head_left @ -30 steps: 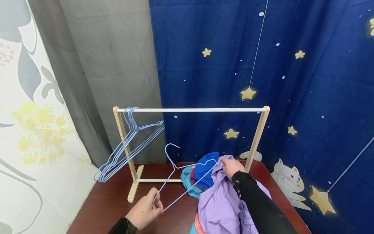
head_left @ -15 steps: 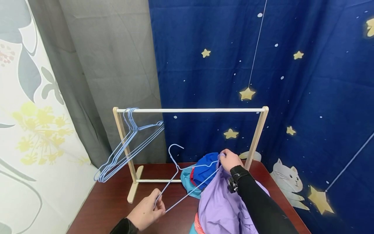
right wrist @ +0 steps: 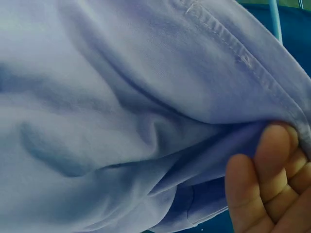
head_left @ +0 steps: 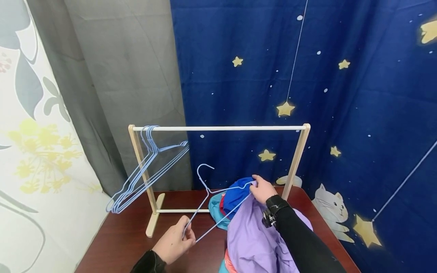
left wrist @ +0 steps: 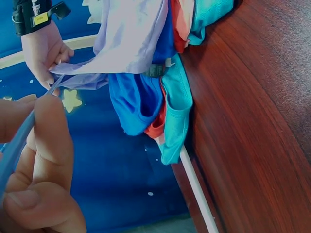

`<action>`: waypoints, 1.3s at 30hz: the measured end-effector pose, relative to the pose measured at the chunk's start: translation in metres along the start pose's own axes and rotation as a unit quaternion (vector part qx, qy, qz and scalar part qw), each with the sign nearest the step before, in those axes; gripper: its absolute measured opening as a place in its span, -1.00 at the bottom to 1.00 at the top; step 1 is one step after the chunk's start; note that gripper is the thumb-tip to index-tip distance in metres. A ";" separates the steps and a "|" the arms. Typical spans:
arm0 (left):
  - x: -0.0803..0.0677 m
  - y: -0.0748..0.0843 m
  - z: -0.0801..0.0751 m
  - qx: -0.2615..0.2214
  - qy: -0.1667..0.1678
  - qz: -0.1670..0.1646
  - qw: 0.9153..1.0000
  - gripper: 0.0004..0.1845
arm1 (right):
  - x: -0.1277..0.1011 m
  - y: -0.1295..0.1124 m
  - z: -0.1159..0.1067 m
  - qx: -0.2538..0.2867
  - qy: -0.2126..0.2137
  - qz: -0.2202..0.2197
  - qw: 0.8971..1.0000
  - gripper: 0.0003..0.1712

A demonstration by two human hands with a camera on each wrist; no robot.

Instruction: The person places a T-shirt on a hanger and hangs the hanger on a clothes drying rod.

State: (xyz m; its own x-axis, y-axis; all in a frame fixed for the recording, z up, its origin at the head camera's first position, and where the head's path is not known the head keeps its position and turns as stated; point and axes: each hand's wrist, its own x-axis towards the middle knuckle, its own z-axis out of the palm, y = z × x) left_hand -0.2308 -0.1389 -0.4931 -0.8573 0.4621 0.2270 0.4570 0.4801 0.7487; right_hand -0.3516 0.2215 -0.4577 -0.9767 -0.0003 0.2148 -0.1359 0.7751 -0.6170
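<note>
In the head view my left hand [head_left: 175, 239] grips a blue wire hanger [head_left: 208, 192] by its near corner, hook pointing up. My right hand [head_left: 264, 190] pinches the edge of a purple garment [head_left: 254, 235] at the hanger's far end. The garment hangs from those fingers onto the pile below. From the left wrist, the hanger's far end meets the raised purple cloth [left wrist: 129, 39]; whether the tip is inside the cloth I cannot tell. Purple fabric [right wrist: 121, 97] fills most of the right wrist view, its stitched edge held by curled fingers [right wrist: 272, 150].
A rack with a white top rail [head_left: 222, 128] and wooden legs stands on the dark red table [head_left: 112, 242]. Several blue hangers [head_left: 150, 151] hang at its left end. Blue [head_left: 235, 193], teal [head_left: 216, 210] and red clothes lie behind the purple one. Curtains close off the back.
My right hand has drawn the purple garment's edge up and left, onto the hanger's far end. The hanger has shifted slightly right in my left hand's grip.
</note>
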 end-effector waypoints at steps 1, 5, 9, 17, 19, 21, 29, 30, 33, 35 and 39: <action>0.001 0.000 0.001 0.004 0.003 0.002 1.000 -0.64 | -0.001 0.000 0.001 -0.001 -0.002 -0.006 1.000 -0.38; 0.004 0.000 0.004 0.028 0.008 0.003 1.000 -0.63 | -0.003 0.002 0.001 0.004 -0.012 -0.011 1.000 -0.45; 0.007 0.002 0.005 0.045 0.004 -0.003 0.999 -0.62 | -0.005 0.002 -0.002 0.015 -0.025 -0.017 0.999 -0.48; 0.011 0.006 0.007 0.065 0.010 0.001 0.998 -0.62 | -0.006 0.003 -0.004 -0.026 -0.016 -0.052 0.998 -0.57; 0.012 0.008 0.007 0.066 0.009 0.000 0.998 -0.62 | -0.006 0.004 -0.004 -0.048 -0.006 -0.060 0.997 -0.62; 0.013 0.009 0.007 0.069 0.010 0.002 0.998 -0.62 | -0.007 0.004 -0.005 -0.073 0.007 -0.070 0.995 -0.66; 0.017 0.011 0.006 0.073 0.013 0.002 0.997 -0.64 | -0.006 0.007 -0.005 -0.130 0.064 -0.141 0.979 -0.67; 0.017 0.012 0.006 0.073 0.013 0.001 0.997 -0.64 | -0.006 0.007 -0.005 -0.130 0.064 -0.155 0.977 -0.66; 0.019 0.014 0.005 0.066 0.008 -0.007 0.998 -0.65 | -0.005 0.006 -0.006 -0.126 0.054 -0.186 0.973 -0.65; 0.019 0.015 0.005 0.060 0.002 -0.015 0.998 -0.65 | -0.006 0.007 -0.006 -0.124 0.046 -0.194 0.972 -0.66; 0.020 0.017 0.006 0.054 -0.009 -0.027 0.998 -0.66 | -0.008 0.007 -0.007 -0.129 0.043 -0.202 0.970 -0.67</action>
State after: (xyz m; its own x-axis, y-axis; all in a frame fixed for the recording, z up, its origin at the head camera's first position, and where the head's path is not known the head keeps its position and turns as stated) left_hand -0.2390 -0.1172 -0.4793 -0.8772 0.4462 0.1771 0.4346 0.5814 0.6878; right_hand -0.3434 0.2315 -0.4590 -0.8335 -0.2926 0.4686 -0.4472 0.8554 -0.2614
